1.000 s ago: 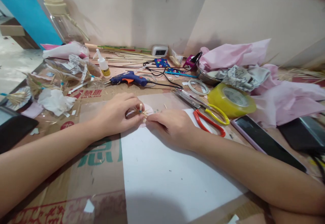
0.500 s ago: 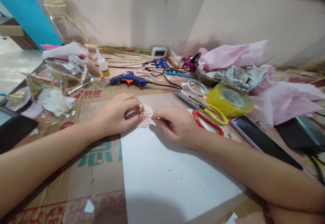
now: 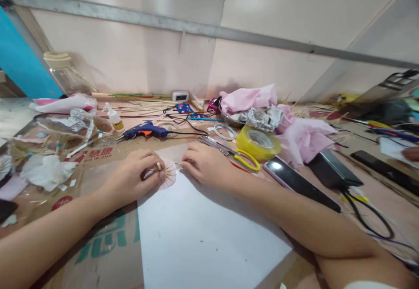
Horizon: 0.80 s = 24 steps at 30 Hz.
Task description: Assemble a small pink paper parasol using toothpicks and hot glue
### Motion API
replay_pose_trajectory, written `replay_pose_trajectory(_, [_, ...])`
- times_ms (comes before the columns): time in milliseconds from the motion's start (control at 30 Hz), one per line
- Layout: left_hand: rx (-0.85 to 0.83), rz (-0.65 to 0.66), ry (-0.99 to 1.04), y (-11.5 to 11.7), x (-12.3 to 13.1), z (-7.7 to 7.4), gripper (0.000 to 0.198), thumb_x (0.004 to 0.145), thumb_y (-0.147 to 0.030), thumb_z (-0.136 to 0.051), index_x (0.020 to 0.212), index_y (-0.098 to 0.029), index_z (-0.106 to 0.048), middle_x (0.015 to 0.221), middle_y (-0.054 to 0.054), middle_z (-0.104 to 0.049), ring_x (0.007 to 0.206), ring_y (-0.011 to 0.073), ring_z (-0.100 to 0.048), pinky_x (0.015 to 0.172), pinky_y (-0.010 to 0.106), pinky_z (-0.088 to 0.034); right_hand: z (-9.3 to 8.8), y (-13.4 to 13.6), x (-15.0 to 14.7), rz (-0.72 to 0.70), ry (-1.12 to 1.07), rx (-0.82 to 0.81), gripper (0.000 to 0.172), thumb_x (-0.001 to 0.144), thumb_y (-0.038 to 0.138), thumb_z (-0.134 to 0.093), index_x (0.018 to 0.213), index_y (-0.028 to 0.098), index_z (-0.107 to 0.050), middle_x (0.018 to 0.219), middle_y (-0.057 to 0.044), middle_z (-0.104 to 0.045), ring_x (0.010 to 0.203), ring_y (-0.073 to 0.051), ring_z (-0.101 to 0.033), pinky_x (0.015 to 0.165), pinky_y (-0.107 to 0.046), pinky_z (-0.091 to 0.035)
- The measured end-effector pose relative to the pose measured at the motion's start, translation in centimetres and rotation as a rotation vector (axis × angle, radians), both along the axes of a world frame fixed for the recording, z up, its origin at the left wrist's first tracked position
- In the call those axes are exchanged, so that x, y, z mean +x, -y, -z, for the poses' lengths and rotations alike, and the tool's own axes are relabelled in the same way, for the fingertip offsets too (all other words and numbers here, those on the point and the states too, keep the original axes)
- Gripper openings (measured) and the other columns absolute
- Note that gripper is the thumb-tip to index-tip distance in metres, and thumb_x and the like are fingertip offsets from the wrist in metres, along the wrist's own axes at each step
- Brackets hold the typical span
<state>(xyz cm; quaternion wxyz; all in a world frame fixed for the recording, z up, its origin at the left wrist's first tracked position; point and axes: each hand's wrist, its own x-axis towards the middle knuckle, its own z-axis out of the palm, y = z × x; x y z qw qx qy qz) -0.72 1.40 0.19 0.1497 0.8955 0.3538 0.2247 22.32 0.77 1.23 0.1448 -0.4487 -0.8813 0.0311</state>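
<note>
My left hand (image 3: pixel 132 175) is closed around the short stick (image 3: pixel 159 166) of a miniature paper umbrella. Its pale pink round paper (image 3: pixel 169 176), with thin wooden ribs fanning out from the middle, lies at the top left corner of a white sheet (image 3: pixel 209 236). Just right of the disc, my right hand (image 3: pixel 207 164) has its fingertips pinched together. Something thin seems to stick out from them toward the disc, too small to make out. Scissors (image 3: pixel 247 160) with yellow and red handles lie partly hidden behind my right hand.
A blue glue gun (image 3: pixel 145 129) and small glue bottle (image 3: pixel 114 118) lie behind my left hand. Yellow tape (image 3: pixel 258 142), a phone (image 3: pixel 301 184) and crumpled pink paper (image 3: pixel 304 138) are to the right. Part of another person's hand (image 3: pixel 410 153) shows at the right edge.
The camera view has tilted up and turned right, so everything appears lower and further left. My right hand has drawn slightly away from the disc; my left hand keeps its hold.
</note>
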Motion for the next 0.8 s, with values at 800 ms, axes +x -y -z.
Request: replay_pose_trajectory(800, [-0.021,0.017,0.025,0.0,-0.1,-0.2,0.021,0.088,-0.029,-0.045,0.089,-0.017,-0.062,0.095,0.007,-0.065,0.092,0.0197,-0.058,0.083,0.033,-0.044,0.4,-5.1,6.4,0.418,0.246,-0.027,0.027,0.087,0.017,-0.049,0.112,0.017,-0.061,0.094,-0.013,-0.072,0.079,-0.025,-0.066,0.061,-0.030,-0.040])
